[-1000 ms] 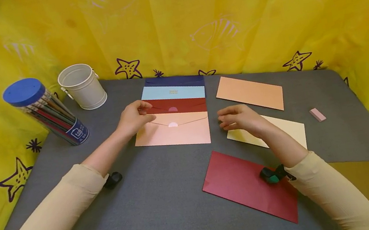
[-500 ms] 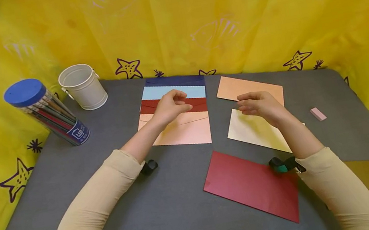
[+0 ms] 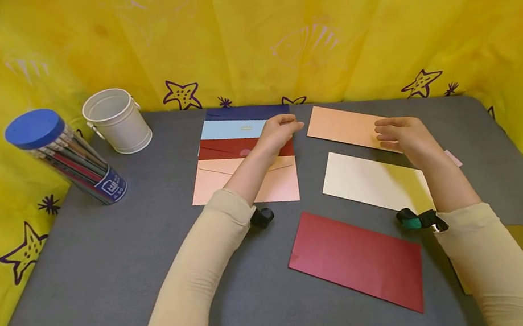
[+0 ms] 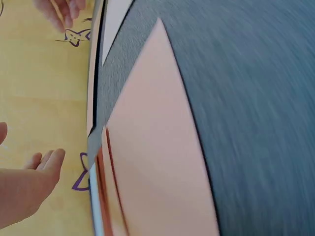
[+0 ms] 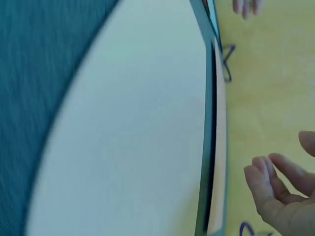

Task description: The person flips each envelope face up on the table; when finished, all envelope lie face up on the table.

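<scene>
Head view: lighting is bright and diffuse; focus is sharp overall. A soft yellowish shadow lies on the cream envelope [image 3: 368, 177] beside the right forearm [image 3: 449, 186]. Left wrist view: paler, hazy; blur streaks the grey tabletop [image 4: 256, 123]. Right wrist view: cool blue-green cast; the cream envelope's near edge bows and blurs; the yellow backdrop [image 5: 268, 98] looks washed out.
</scene>
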Demonstrator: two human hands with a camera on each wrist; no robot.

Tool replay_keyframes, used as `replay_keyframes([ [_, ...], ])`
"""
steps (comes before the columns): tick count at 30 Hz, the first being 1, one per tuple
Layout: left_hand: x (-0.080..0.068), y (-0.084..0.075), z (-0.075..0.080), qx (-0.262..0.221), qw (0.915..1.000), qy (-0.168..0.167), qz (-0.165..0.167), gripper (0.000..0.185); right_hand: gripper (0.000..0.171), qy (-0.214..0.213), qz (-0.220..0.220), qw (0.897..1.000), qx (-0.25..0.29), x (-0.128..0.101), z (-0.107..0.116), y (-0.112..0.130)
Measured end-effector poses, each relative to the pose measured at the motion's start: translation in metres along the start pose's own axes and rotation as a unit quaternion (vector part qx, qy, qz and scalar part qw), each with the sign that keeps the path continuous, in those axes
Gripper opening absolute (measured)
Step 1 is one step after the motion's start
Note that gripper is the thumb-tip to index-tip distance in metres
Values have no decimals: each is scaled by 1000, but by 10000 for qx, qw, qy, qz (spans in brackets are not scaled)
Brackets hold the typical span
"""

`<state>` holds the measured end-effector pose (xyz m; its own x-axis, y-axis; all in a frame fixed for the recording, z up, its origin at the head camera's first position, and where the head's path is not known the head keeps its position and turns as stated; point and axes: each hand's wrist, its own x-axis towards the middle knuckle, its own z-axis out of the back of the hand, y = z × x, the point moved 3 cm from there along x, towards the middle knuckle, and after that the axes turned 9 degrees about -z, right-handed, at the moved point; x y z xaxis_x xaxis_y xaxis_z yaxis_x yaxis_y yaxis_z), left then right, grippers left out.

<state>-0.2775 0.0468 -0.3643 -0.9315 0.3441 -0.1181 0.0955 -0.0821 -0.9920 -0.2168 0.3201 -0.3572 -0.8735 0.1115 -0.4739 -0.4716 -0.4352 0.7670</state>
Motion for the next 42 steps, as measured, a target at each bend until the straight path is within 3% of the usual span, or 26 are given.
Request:
replay_keyframes([
  [5, 13, 10, -12, -1057, 9929, -184, 511, 57, 60, -431, -60, 9990, 141, 8, 19, -14],
  [8, 18, 12, -20, -1244, 9896, -272, 664, 54, 60, -690, -187, 9972, 221, 14, 29, -23],
  [11, 19, 12, -26, -1111, 9906, -307, 739, 52, 61, -769, -398, 9954, 420, 18, 37, -32],
  [15, 21, 10, -30, -951, 9914, -274, 853, 59, 56, -443, -608, 9898, 1206, 22, 43, -37],
  [19, 23, 11, -30, -1224, 9875, -249, 966, 66, 15, 61, -860, 9706, 2246, 23, 45, -35],
  [20, 23, 11, -29, -1331, 9859, -253, 982, 67, 12, 148, -948, 9647, 2453, 23, 45, -35],
  [23, 24, 13, -28, -1654, 9813, -203, 961, 71, 25, 293, -1126, 9562, 2686, 24, 44, -32],
  [26, 23, 15, -26, -1791, 9794, -102, 921, 71, 8, 285, -1094, 9597, 2574, 25, 43, -30],
  [27, 23, 15, -25, -1811, 9792, -80, 915, 71, 9, 212, -1046, 9649, 2398, 25, 43, -30],
  [31, 22, 16, -20, -1879, 9771, -146, 985, 67, 53, -205, -858, 9814, 1707, 26, 41, -29],
  [33, 22, 16, -17, -1915, 9752, -291, 1070, 65, 59, -424, -846, 9853, 1425, 26, 41, -28],
  [34, 23, 16, -16, -1932, 9742, -375, 1108, 63, 52, -457, -853, 9840, 1495, 25, 42, -27],
  [37, 30, 21, -13, -1640, 9793, -637, 999, 56, 19, -448, -938, 9774, 1839, 23, 43, -26],
  [38, 38, 30, -11, -1500, 9835, -634, 794, 52, 13, -408, -956, 9742, 2004, 23, 43, -25],
  [42, 41, 28, -6, -376, 9965, -709, 233, 39, 25, -177, -1011, 9620, 2529, 20, 45, -22],
])
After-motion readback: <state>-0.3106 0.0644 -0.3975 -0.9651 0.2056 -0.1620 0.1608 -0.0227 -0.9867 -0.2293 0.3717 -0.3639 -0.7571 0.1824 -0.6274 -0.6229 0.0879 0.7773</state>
